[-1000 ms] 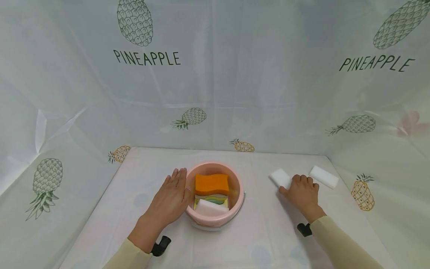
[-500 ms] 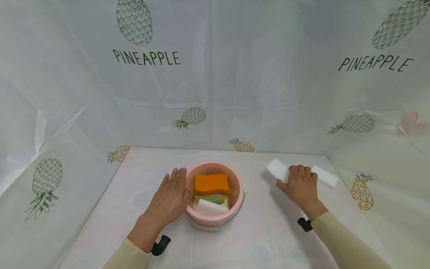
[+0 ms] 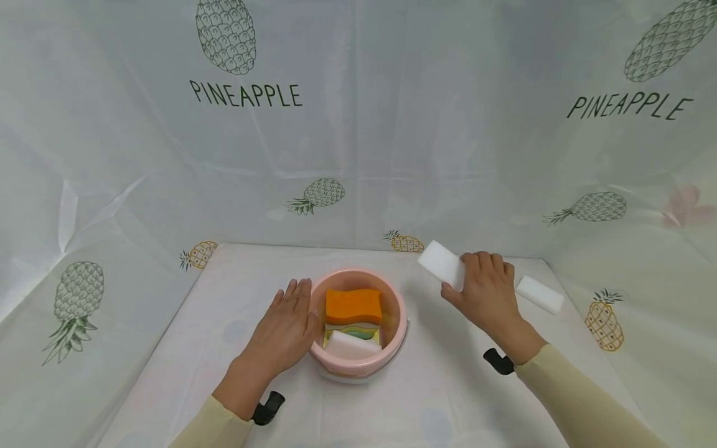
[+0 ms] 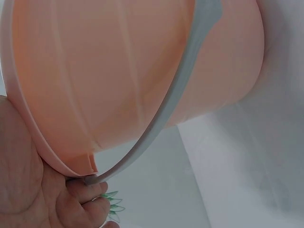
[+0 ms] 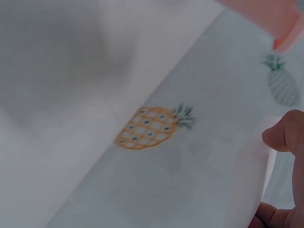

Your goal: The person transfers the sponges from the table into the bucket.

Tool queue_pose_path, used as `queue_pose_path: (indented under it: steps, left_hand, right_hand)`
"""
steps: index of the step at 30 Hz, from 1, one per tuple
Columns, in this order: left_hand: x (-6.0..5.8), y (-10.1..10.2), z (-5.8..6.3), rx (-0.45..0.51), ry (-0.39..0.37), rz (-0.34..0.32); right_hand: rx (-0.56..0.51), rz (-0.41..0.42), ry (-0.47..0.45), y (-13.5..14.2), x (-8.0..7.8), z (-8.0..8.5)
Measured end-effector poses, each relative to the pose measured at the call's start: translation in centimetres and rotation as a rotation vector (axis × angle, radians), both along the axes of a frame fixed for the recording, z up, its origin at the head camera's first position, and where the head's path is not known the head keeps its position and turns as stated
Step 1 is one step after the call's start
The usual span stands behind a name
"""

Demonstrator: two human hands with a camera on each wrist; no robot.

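A pink bucket with a grey handle stands on the table. Inside it lie an orange sponge, a yellow-and-green patterned piece and a white sponge block. My left hand rests against the bucket's left rim, its fingers extended. In the left wrist view the fingertips touch the rim near the handle's joint. Between thumb and fingers, my right hand pinches another white sponge block, held above the table to the right of the bucket. The fingers' far side is partly hidden in the head view.
One more white block lies on the table's right side, behind the right hand. A translucent sheet printed with pineapples walls in the back and both sides. White cloth covers the table.
My right hand has lifted the white sponge block off the table and carried it up and left toward the bucket. My left hand and the bucket have stayed in place.
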State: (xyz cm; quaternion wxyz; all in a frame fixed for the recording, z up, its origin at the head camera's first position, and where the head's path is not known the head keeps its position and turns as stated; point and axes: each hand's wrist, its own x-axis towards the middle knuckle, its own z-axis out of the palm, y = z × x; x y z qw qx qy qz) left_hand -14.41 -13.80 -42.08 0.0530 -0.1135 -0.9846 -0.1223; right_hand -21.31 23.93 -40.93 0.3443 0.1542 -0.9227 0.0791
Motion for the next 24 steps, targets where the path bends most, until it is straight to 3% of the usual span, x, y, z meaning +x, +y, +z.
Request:
queue_pose_path:
  steps: [5,10,24]
  left_hand:
    - [0.0,0.0,0.0,0.005,0.0,-0.004]
    - [-0.1,-0.1,0.1,0.016,0.02,-0.026]
    - [-0.1,0.0,0.0,0.008,0.042,-0.026]
  right_hand:
    - [0.04,0.084,-0.05,-2.9,1.0,2.0]
    - [0.099,0.173,-0.167,-6.0,2.2,3.3]
    - [0.292,0.449,-0.358,-10.8,4.5,3.2]
